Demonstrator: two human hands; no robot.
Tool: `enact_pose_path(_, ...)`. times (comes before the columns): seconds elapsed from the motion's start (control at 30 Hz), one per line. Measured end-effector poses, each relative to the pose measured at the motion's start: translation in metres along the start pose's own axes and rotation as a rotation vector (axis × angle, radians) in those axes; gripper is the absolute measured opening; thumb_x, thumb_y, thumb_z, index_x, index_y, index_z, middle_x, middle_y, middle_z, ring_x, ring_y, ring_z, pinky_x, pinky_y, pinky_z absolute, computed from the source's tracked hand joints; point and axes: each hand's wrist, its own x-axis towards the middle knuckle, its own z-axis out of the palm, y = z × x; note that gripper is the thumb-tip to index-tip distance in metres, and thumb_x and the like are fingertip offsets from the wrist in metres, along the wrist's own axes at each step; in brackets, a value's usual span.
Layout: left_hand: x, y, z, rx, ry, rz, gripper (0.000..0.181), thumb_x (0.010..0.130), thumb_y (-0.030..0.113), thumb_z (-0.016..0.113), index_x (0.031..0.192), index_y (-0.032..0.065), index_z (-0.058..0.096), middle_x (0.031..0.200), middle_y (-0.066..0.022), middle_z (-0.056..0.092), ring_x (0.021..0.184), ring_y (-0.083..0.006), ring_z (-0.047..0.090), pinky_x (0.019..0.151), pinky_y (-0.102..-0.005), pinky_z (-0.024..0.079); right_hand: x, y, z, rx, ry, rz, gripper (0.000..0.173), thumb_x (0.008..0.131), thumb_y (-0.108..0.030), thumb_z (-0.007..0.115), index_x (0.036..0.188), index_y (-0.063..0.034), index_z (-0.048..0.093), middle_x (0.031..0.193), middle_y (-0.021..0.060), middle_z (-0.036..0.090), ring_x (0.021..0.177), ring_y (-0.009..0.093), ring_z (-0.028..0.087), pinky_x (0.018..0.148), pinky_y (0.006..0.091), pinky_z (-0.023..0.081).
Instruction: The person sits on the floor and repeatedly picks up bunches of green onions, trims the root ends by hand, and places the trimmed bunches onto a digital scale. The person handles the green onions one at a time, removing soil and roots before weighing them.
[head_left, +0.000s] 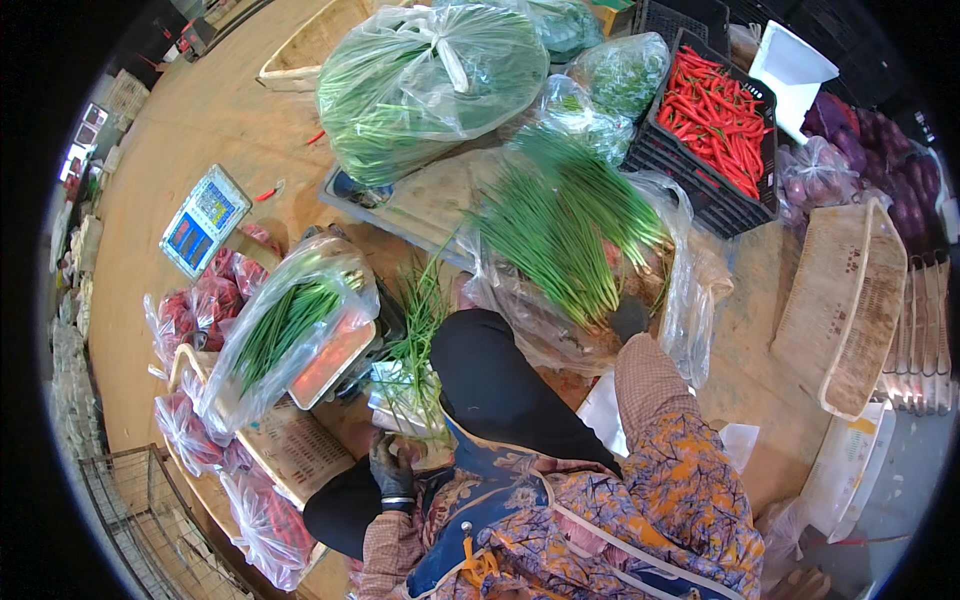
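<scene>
My left hand, in a dark glove, rests near my left thigh beside a pile of loose green stems; its fingers look curled, with nothing clearly in them. My right hand, also gloved, touches the root end of a bunch of green onions lying on an opened clear plastic bag; its fingers are partly hidden. A second bunch lies just behind. To the left, a clear bag of green onions lies across a scale tray, with the scale's display behind it.
A large tied bag of greens stands ahead. A black crate of red chilies is at the upper right, near a tan plastic basket. Bagged red chilies fill a basket at the left. A wire cage stands lower left.
</scene>
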Motion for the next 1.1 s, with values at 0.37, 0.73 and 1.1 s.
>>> enact_pose_path(0.37, -0.006, 0.009, 0.005, -0.071, 0.003, 0.015, 0.026, 0.068, 0.006, 0.052, 0.093, -0.0001, 0.052, 0.106, -0.0171, 0.049, 0.1, -0.0336, 0.045, 0.086, -0.0395, 0.035, -0.002, 0.033, -0.045, 0.469, 0.069, 0.012, 0.028, 0.076, -0.024, 0.055, 0.089, 0.0001, 0.054, 0.07, 0.0144, 0.057, 0.062, 0.026, 0.056, 0.056, 0.0354, 0.043)
enact_pose_path(0.73, 0.002, 0.028, -0.018, -0.287, 0.164, 0.038, 0.021, 0.07, 0.004, 0.053, 0.091, -0.0005, 0.053, 0.097, -0.017, 0.053, 0.092, -0.0316, 0.05, 0.08, -0.036, 0.039, -0.063, -0.126, -0.172, 1.477, -0.515, -0.256, 0.024, 0.079, -0.015, 0.052, 0.1, -0.0043, 0.051, 0.068, 0.0021, 0.05, 0.055, 0.01, 0.047, 0.047, 0.0225, 0.037)
enact_pose_path(1.1, 0.034, 0.075, -0.056, -1.005, 0.062, -0.077, 0.037, 0.079, 0.019, 0.054, 0.106, -0.0037, 0.043, 0.097, -0.0147, 0.054, 0.091, -0.0208, 0.051, 0.077, -0.029, 0.041, -0.26, -0.318, -0.072, 0.698, 0.042, -1.287, 0.035, 0.072, -0.005, 0.05, 0.106, 0.0007, 0.043, 0.081, 0.0202, 0.05, 0.079, 0.037, 0.048, 0.07, 0.0384, 0.039)
